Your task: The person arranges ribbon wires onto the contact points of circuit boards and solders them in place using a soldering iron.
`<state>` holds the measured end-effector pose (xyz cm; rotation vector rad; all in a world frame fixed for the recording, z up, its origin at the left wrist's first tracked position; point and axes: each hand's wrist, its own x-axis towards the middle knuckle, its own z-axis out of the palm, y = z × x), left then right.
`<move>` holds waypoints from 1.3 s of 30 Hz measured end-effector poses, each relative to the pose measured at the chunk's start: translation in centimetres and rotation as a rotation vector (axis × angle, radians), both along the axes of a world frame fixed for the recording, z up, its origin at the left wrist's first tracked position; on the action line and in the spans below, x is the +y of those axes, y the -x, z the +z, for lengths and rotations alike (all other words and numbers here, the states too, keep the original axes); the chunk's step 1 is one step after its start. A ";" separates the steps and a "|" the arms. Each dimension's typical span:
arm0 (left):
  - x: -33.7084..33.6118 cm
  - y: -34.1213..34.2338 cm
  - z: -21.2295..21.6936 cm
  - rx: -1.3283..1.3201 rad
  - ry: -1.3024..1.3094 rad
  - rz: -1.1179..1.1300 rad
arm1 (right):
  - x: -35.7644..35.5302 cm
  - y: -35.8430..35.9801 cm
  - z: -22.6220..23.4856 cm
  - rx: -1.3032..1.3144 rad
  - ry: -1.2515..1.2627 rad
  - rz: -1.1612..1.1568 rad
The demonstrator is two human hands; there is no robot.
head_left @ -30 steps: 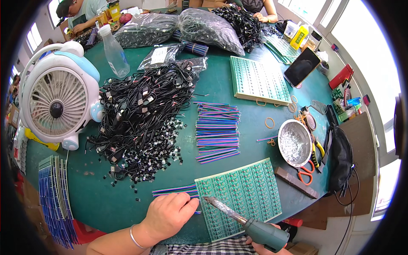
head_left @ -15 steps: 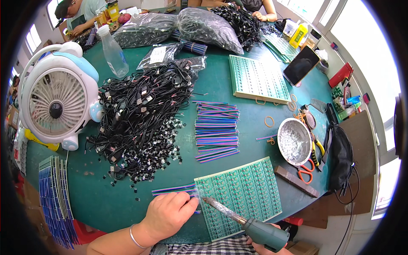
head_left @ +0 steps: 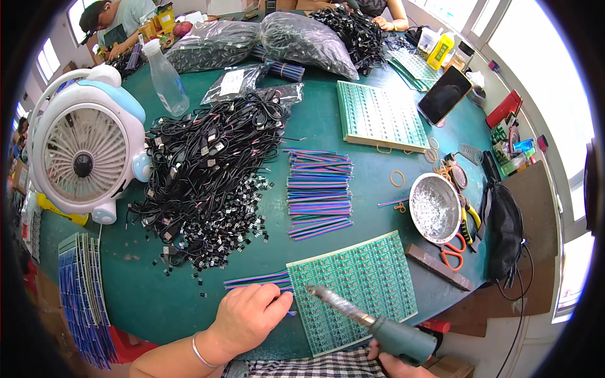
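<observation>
A green circuit-board panel (head_left: 362, 286) lies on the table in front of me, with rows of small parts on it. Several thin blue, pink and green wires (head_left: 252, 281) reach to its left edge. My left hand (head_left: 251, 316) rests over these wires, thumb and fingertips pinched at the edge of the panel; the wire ends under the fingers are hidden. My right hand (head_left: 398, 366) grips a soldering iron (head_left: 403, 340) by its dark green handle. The iron's tip points up and left over the left part of the panel. Beyond the panel lies a pile of similar wires (head_left: 319, 196).
Black cables (head_left: 208, 151) heap up at left beside a white fan (head_left: 83, 157). A metal bowl (head_left: 435, 208), orange-handled scissors (head_left: 454, 252) and a brown bar (head_left: 439, 268) lie at right. Stacked panels (head_left: 383, 116) and a phone (head_left: 445, 96) sit farther back. Two other people work across the table.
The soldering iron has moved a little to the right, its tip away from the wire ends at the panel's left edge. My left hand stays in nearly the same place.
</observation>
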<state>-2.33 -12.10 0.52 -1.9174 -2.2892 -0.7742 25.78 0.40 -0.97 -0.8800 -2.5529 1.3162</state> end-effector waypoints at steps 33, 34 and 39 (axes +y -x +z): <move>19.2 -7.2 0.6 0.025 0.147 -0.214 | 4.2 -5.0 2.7 1.083 0.244 -0.753; 18.7 -7.3 1.1 0.022 0.151 -0.209 | 4.1 -5.2 2.8 1.098 0.253 -0.795; 15.0 -6.2 1.6 0.016 0.144 -0.189 | 4.0 -5.5 2.5 1.063 0.231 -0.671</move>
